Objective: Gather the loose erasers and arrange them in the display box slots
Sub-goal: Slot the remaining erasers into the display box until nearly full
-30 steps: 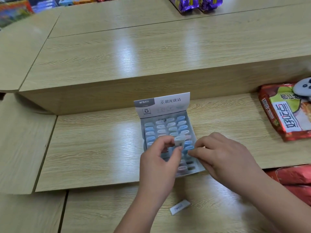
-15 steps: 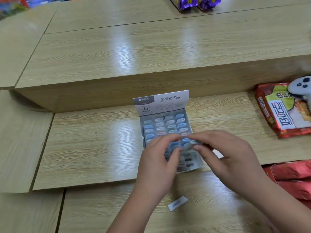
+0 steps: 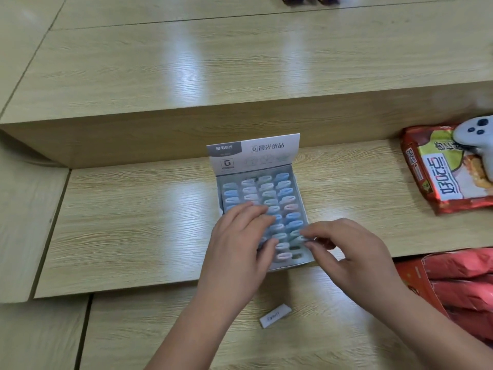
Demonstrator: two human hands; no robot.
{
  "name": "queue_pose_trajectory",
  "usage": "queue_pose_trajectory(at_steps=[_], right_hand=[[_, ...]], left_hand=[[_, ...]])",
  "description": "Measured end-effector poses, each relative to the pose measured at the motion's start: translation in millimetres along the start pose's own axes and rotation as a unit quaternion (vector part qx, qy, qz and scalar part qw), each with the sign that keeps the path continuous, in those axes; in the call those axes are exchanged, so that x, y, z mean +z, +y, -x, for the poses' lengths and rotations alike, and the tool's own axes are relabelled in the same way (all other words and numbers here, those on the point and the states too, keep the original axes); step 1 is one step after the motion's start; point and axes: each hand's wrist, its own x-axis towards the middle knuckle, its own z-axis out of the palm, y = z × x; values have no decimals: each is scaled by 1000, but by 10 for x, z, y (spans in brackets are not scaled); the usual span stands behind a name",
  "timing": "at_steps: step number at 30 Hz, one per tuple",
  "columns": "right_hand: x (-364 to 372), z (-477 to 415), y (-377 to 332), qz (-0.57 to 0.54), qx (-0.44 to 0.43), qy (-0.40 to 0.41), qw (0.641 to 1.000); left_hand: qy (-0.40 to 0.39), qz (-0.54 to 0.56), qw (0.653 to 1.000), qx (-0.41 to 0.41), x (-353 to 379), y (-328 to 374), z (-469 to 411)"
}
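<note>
A grey display box (image 3: 298,194) with an upright printed lid stands on the middle wooden step. Its slots hold several blue, white, green and pink erasers (image 3: 270,194). My left hand (image 3: 240,244) lies over the box's left columns, fingers stretched across the erasers and hiding them. My right hand (image 3: 349,252) is at the box's near right side; its thumb and forefinger pinch a pale eraser (image 3: 301,239) at a slot in the right column. One loose white eraser (image 3: 275,315) lies on the lower step, in front of the box and between my forearms.
A red and yellow snack bag (image 3: 437,172) with a white game controller (image 3: 477,137) on it lies at the right of the same step. Red packets (image 3: 458,287) are stacked at the lower right. A higher wooden step rises behind the box.
A second ago my left hand held a pale eraser above the box. My right hand took it and lowered it to the right column, and my left hand now lies flat on the box.
</note>
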Motion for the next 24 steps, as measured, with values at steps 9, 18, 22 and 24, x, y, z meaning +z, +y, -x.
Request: queue_pose_trajectory(at_steps=[9,18,22,24], right_hand=[[-102,-49,69,38,-72,-5,997],[-71,-9,45,32,-94,19,995],[-101,-11,26,62,-111,2,992],[-116,-23,23,92,-120,-22,988]], left_hand=[[10,27,1000,-1,29,-38,-10],[13,34,999,1,45,-57,-29],[14,29,999,3,43,-61,-39],[14,29,999,7,46,-72,-46]])
